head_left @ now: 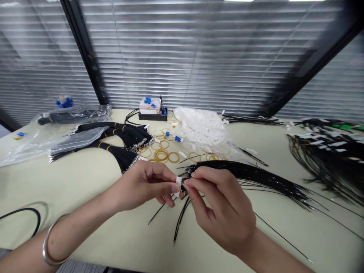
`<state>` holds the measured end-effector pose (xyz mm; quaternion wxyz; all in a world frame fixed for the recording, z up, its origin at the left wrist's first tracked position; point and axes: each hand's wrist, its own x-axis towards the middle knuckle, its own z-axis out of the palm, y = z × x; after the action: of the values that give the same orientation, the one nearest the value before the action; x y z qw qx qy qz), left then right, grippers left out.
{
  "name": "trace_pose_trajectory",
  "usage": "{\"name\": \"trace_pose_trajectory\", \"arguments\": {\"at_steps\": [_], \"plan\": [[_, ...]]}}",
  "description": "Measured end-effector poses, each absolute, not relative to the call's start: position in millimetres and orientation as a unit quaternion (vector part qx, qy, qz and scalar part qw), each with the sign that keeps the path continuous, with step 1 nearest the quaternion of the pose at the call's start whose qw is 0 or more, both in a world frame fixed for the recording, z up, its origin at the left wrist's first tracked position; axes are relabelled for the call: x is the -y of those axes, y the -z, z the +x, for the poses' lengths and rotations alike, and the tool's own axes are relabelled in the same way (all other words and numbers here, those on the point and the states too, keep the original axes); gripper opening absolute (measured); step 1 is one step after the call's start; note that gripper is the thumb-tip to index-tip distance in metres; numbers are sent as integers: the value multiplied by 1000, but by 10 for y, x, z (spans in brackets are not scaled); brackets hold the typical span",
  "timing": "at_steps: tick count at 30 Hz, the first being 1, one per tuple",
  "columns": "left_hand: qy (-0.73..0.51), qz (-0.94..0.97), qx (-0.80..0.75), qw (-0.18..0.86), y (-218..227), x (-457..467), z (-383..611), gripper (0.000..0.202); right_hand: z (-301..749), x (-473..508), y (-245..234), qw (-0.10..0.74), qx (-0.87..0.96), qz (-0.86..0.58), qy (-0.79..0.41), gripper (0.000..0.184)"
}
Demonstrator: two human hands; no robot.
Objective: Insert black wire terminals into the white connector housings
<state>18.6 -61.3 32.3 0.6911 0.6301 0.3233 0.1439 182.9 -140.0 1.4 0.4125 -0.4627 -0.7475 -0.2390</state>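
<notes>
Connector [178,180] pinched in left hand [139,188], right hand [223,206] just beside.

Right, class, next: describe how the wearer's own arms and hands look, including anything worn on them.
Both the left hand and right hand are ungloved, with no rings visible. No sleeves show on either visible forearm. A narrow, shiny silver-coloured bangle circles the left arm.

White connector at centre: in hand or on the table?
In hand: the left hand pinches the white connector between thumb and fingers, with the right hand close beside it.
</notes>
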Motion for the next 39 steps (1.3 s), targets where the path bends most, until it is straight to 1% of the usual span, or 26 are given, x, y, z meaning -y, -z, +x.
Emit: {"name": "trace_pose_trajectory", "arguments": {"at_steps": [6,8,11,13,15,17,20,23,25,27,29,30,32,36,38,39], "plan": [[-137,641,-330,679,-322,603,194,20,1825,1361,14,420,746,-460,235,8],[-144,642,-340,672,-330,598,191,20,1857,1336,12,404,755,-465,226,8],[-161,648,-341,662,-335,585,170,19,1928,1295,8,361,772,-473,224,17],[-177,649,-334,661,-333,573,154,24,1970,1270,9,347,777,-469,235,19],[-190,649,-325,661,-329,559,145,33,1994,1252,16,344,782,-463,237,12],[-191,654,-319,658,-325,546,142,29,2000,1241,24,351,784,-463,220,8],[-176,659,-306,664,-320,540,140,20,1997,1234,29,384,776,-470,172,7],[-171,672,-287,661,-305,550,138,26,2002,1230,19,412,765,-485,103,8],[-184,708,-291,617,-285,558,141,25,2008,1224,13,411,762,-499,33,9],[-206,759,-300,539,-262,561,146,20,2012,1217,17,399,764,-507,-26,8],[-228,801,-299,466,-244,555,153,19,2020,1208,32,383,770,-509,-42,6],[-236,811,-298,444,-240,548,156,19,2028,1204,40,376,772,-511,-36,5],[-241,807,-315,438,-239,529,160,19,2057,1197,50,370,771,-518,-8,6],[-212,731,-385,522,-248,475,158,24,2149,1190,-7,319,782,-516,145,19],[-213,691,-398,565,-246,448,152,23,2180,1203,-66,302,785,-498,209,18],[-220,676,-399,579,-241,436,148,24,2186,1215,-95,306,786,-488,223,16]]}}
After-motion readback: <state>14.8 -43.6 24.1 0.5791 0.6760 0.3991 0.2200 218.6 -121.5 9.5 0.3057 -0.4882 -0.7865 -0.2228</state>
